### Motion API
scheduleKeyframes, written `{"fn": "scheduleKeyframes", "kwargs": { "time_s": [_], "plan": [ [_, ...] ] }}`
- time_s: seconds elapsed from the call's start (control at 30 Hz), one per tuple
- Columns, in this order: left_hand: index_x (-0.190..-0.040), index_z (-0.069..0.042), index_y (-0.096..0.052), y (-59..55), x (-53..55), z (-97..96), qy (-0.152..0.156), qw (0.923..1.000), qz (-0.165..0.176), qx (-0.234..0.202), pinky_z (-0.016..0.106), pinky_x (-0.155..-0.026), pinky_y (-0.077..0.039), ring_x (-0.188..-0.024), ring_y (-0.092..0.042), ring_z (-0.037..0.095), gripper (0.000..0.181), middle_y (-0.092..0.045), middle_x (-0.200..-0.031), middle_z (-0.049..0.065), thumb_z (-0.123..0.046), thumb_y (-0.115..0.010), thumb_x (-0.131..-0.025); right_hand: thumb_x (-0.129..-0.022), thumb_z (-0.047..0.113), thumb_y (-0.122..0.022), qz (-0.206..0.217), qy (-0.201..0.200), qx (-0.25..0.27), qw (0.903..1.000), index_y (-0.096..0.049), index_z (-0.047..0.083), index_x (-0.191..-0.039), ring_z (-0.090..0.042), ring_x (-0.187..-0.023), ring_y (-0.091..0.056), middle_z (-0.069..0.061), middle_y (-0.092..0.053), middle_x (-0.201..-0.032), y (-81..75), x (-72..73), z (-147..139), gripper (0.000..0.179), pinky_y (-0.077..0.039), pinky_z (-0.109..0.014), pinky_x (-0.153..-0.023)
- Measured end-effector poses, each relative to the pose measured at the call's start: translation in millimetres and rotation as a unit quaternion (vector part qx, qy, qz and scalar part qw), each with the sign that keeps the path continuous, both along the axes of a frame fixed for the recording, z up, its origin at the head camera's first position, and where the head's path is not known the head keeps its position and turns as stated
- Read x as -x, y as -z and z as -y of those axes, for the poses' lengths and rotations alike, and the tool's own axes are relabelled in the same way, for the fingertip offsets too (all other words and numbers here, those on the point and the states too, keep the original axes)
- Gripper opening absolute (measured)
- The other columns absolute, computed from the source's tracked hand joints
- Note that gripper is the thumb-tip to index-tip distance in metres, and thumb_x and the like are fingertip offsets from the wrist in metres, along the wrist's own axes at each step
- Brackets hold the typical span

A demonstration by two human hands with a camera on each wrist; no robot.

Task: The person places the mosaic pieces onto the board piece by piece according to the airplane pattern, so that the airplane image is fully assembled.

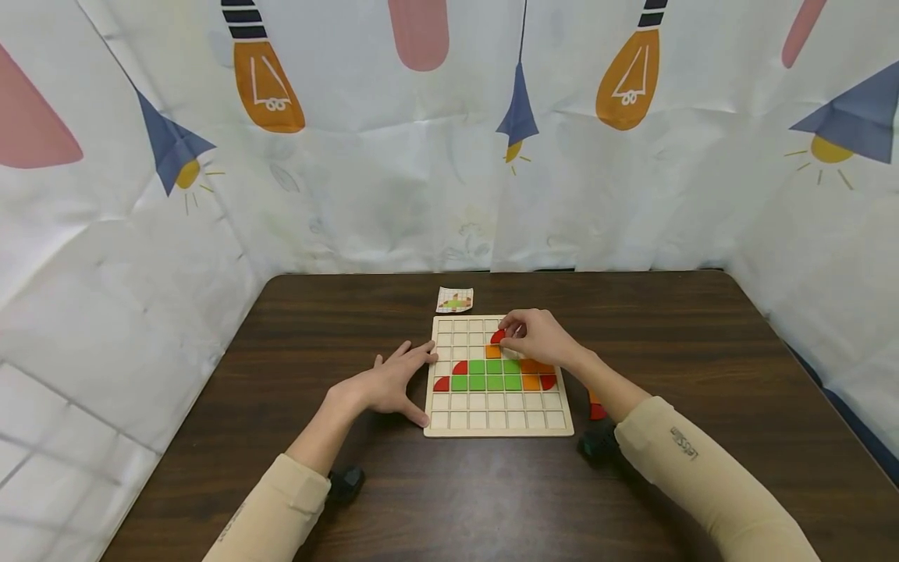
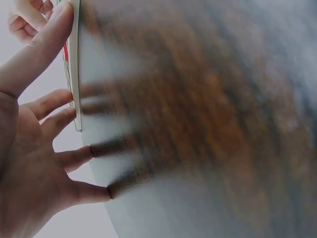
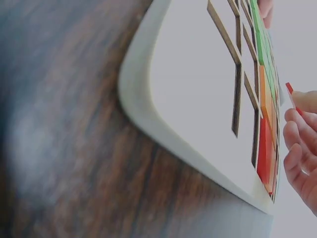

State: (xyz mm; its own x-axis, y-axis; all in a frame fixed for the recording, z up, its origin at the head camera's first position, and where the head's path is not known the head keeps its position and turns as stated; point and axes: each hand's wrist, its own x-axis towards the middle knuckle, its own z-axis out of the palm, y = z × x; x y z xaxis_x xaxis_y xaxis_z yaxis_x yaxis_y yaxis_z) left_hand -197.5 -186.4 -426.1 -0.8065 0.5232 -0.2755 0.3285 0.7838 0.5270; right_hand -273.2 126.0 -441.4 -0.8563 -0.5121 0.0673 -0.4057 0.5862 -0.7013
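Observation:
A pale wooden grid board (image 1: pixel 497 422) lies on the dark table. Over its upper part, my right hand (image 1: pixel 539 337) pinches a red quarter-round tile (image 1: pixel 497 337), just above an orange square tile (image 1: pixel 493 352). The right wrist view shows that red tile (image 3: pixel 290 89) between thumb and fingers. My left hand (image 1: pixel 393 382) spreads its fingers along the board's left edge; thumb and some fingertips touch the edge in the left wrist view. Two rows of green square tiles (image 1: pixel 486 375) run across the board's middle, with red and orange tiles at the ends.
Behind the board lies a small pattern card (image 1: pixel 455 300) with a gridded picture. Loose orange and red tiles (image 1: pixel 597 410) sit right of the board, partly hidden by the right forearm. A patterned white curtain (image 1: pixel 393 195) stands behind the table (image 1: pixel 316 312).

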Motion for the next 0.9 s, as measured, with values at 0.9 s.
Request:
{"fn": "scheduleKeyframes", "kwargs": {
  "time_s": [0.9],
  "plan": [
    [-0.158,-0.011,-0.039,-0.1,1.1,0.2,0.001,1.0,0.002,0.008,0.079,-0.11,-0.005,-0.155,-0.002,0.041,0.103,-0.014,-0.171,0.007,-0.038,-0.094,-0.076,-0.094,0.009,-0.077,0.028,0.009,-0.008,0.9995,-0.072,0.002,-0.112,-0.019,-0.08,-0.06,-0.002,-0.066,-0.092,7.2,8.9,13,0.02,-0.053,-0.031,-0.074]
  ]
}}
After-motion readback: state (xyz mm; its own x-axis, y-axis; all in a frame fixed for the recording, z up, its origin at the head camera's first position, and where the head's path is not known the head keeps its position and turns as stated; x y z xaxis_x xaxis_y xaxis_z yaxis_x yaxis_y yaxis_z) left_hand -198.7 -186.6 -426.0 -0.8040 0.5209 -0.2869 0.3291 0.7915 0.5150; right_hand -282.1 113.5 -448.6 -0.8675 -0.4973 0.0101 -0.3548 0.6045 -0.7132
